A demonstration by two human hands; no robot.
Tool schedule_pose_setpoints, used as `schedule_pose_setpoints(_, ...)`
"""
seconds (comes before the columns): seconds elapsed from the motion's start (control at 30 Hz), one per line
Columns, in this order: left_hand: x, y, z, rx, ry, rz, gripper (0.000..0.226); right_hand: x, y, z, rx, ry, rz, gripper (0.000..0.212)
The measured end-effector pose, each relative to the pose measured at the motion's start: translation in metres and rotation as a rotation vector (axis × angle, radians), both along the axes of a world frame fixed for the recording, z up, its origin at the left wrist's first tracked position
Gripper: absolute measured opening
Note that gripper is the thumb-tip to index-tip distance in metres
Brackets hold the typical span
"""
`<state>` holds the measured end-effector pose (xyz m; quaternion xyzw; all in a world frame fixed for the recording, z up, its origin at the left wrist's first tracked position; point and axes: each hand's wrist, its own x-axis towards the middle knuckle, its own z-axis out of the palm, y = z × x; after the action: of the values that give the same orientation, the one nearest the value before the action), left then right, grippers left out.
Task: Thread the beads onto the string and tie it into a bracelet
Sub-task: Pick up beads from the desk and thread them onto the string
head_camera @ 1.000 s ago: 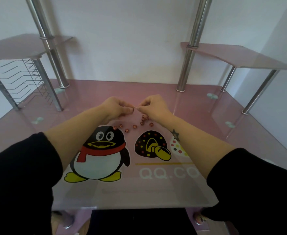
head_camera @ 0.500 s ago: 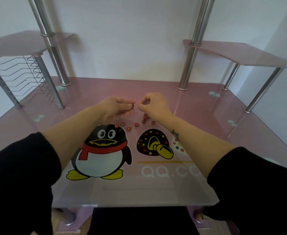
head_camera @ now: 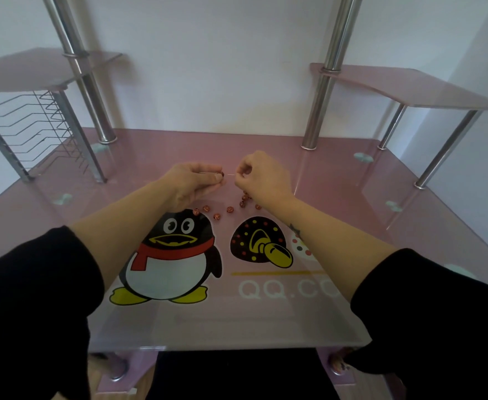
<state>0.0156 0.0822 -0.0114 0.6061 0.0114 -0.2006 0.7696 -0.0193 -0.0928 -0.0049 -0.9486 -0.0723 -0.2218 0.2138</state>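
My left hand (head_camera: 192,181) pinches a small dark red bead (head_camera: 222,174) at its fingertips, raised a little above the pink glass desk (head_camera: 338,203). My right hand (head_camera: 261,177) pinches the end of a thin pale string (head_camera: 230,175) that runs a short way across to the bead. Several loose red-brown beads (head_camera: 230,209) lie scattered on the desk below and between my hands, just above the penguin picture (head_camera: 169,255).
Chrome posts (head_camera: 319,105) rise from the back of the desk and carry two small pink shelves (head_camera: 404,85). A wire rack (head_camera: 32,125) stands at the left. The desk's front edge (head_camera: 222,346) is close to my body.
My hands have drawn slightly apart, so a short stretch of string shows between them. The view has shifted a little; the loose beads have not moved.
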Motion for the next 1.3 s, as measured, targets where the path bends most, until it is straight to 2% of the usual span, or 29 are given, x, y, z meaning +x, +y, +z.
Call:
schedule_pose_setpoints(0.67, 0.0001, -0.0009, -0.0051, 0.020, -0.043, -0.005, 0.021, -0.0008, 0.0034, -0.0017, -0.088, -0.024, 0.015, 0.013)
schedule_pose_setpoints(1.3, -0.0018, -0.0015, -0.0049, 0.034, -0.041, -0.015, 0.020, -0.0024, 0.0056, -0.0013, -0.066, 0.021, 0.045, 0.013)
